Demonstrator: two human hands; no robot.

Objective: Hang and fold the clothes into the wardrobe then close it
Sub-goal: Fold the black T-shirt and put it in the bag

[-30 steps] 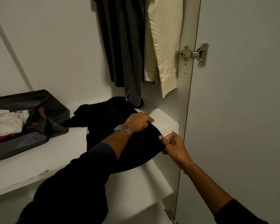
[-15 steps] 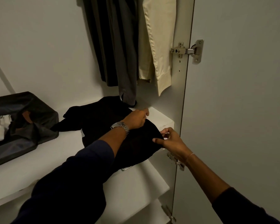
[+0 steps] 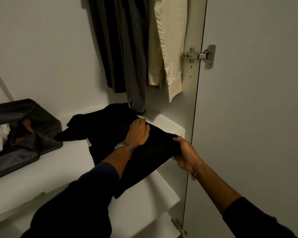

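Your left hand (image 3: 139,133) presses flat on the black garment (image 3: 110,133) at the shelf's (image 3: 72,153) right front corner; your right hand (image 3: 186,152) grips its overhanging edge.

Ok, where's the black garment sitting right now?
In the head view, the black garment lies on the white shelf, right of the dark bag, below the hanging clothes; the left hand presses it, the right hand grips its edge.

I see bare shelf (image 3: 76,152) between the organiser bag (image 3: 24,134) and black garment (image 3: 107,131); hanging clothes (image 3: 136,48) crowd the space above, open door (image 3: 248,117) walls off the right.
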